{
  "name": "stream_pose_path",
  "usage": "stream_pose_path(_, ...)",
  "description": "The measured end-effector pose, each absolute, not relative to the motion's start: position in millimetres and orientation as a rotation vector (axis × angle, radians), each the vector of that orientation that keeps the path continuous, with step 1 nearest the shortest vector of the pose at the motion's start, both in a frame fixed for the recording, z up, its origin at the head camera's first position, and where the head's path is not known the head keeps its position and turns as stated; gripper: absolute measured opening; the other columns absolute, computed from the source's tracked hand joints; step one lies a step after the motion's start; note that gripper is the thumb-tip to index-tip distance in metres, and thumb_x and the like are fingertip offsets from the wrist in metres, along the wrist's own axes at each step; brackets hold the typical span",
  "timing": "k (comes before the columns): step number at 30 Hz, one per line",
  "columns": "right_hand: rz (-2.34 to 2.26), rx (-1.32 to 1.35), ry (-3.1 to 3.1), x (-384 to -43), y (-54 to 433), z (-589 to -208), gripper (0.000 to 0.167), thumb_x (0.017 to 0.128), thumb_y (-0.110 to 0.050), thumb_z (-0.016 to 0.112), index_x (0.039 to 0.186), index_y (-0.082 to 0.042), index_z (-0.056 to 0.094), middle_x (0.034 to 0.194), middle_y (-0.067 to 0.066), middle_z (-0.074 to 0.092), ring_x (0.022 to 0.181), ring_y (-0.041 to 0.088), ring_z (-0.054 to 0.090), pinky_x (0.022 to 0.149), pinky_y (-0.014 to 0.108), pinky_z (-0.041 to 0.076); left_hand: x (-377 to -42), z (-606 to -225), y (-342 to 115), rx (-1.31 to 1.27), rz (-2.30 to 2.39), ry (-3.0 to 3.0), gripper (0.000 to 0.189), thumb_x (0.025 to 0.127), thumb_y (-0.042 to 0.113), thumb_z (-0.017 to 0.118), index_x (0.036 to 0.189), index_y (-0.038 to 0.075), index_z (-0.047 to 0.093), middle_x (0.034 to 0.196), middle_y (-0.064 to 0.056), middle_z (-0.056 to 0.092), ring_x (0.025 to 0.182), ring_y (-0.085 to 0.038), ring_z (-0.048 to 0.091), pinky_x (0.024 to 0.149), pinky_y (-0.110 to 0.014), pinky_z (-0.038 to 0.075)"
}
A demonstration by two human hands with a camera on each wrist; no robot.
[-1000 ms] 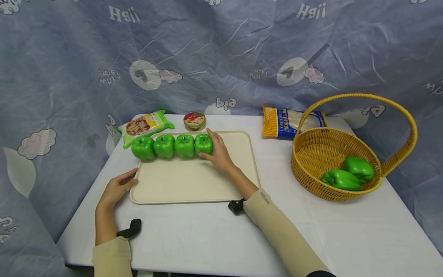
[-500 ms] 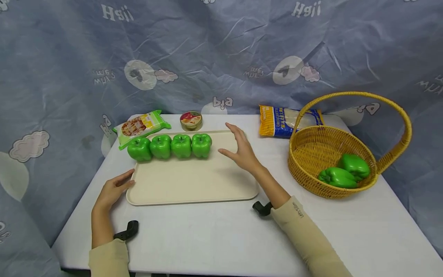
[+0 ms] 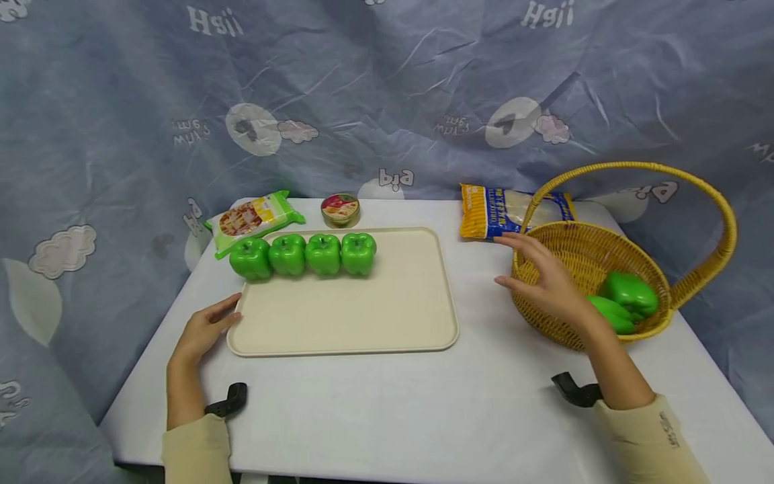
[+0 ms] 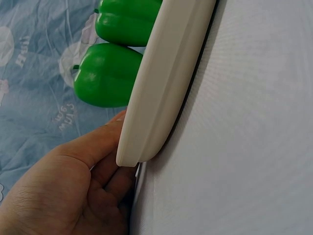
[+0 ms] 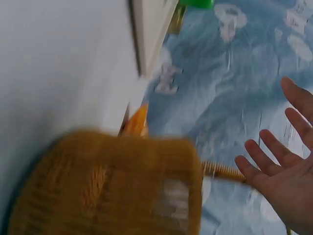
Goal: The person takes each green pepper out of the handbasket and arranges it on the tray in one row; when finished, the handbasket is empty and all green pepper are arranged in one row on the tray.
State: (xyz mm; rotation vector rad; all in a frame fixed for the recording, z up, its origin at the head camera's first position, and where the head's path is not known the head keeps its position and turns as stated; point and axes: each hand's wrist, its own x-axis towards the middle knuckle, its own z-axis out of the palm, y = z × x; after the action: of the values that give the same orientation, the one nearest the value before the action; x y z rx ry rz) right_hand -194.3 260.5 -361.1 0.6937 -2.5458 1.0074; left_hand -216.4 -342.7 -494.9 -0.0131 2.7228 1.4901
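Note:
My left hand (image 3: 202, 334) holds the left edge of the beige tray (image 3: 338, 323); in the left wrist view, its thumb lies over the rim and other fingers curl at the outer side. Along the tray's far left part stand several green bell peppers (image 3: 323, 255) in a row, side by side. My right hand (image 3: 553, 286) is over the left side of the wicker basket (image 3: 544, 329), fingers spread and holding nothing. Inside the basket lie two more green bell peppers (image 3: 631, 294), one partly hidden by my right hand.
A green snack packet (image 3: 256, 218) lies behind the row at the left, touching the tray's far corner area. Behind the tray stands a round tin (image 3: 340, 210). A blue and yellow pasta bag (image 3: 502, 212) lies behind the basket, whose tall handle (image 3: 653, 167) arches over it.
My right hand has let go of the rightmost pepper in the row and moved right, across the tray, to the basket. My left hand has stayed at the tray's edge.

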Motion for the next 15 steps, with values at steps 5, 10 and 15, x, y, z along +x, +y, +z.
stream_pose_path(5,0.917,0.587,-2.622,-172.7,314.1,-359.2,0.062,0.078,-0.009,0.074,0.134,-0.019,0.049,0.135,0.01,0.044,0.126,0.017,0.036,0.091,0.064,0.031,-213.3,-492.2,-342.2,-0.015,1.484,2.728,0.062,0.089,0.038,0.06,0.14,0.009,0.041,0.142,-0.016,0.037,0.133,-0.036,0.026,0.105,-0.054,0.021)
stream_pose_path(10,0.853,0.52,-2.681,-157.9,359.4,-366.1,0.06,0.077,-0.01,0.075,0.132,-0.019,0.052,0.131,0.006,0.048,0.12,-0.009,0.03,0.09,0.066,0.029,-213.2,-491.6,-341.5,0.009,1.482,2.73,0.062,0.09,0.038,0.059,0.14,0.008,0.04,0.141,-0.016,0.038,0.132,-0.036,0.028,0.104,-0.053,0.024)
stream_pose_path(15,0.846,0.432,-2.791,-145.5,385.7,-374.7,0.056,0.078,-0.014,0.075,0.13,-0.019,0.054,0.128,-0.002,0.048,0.112,-0.01,0.035,0.087,0.049,0.037,-214.7,-493.0,-340.8,0.025,1.483,2.74,0.06,0.09,0.036,0.059,0.139,0.007,0.041,0.141,-0.017,0.038,0.131,-0.036,0.029,0.103,-0.053,0.025)
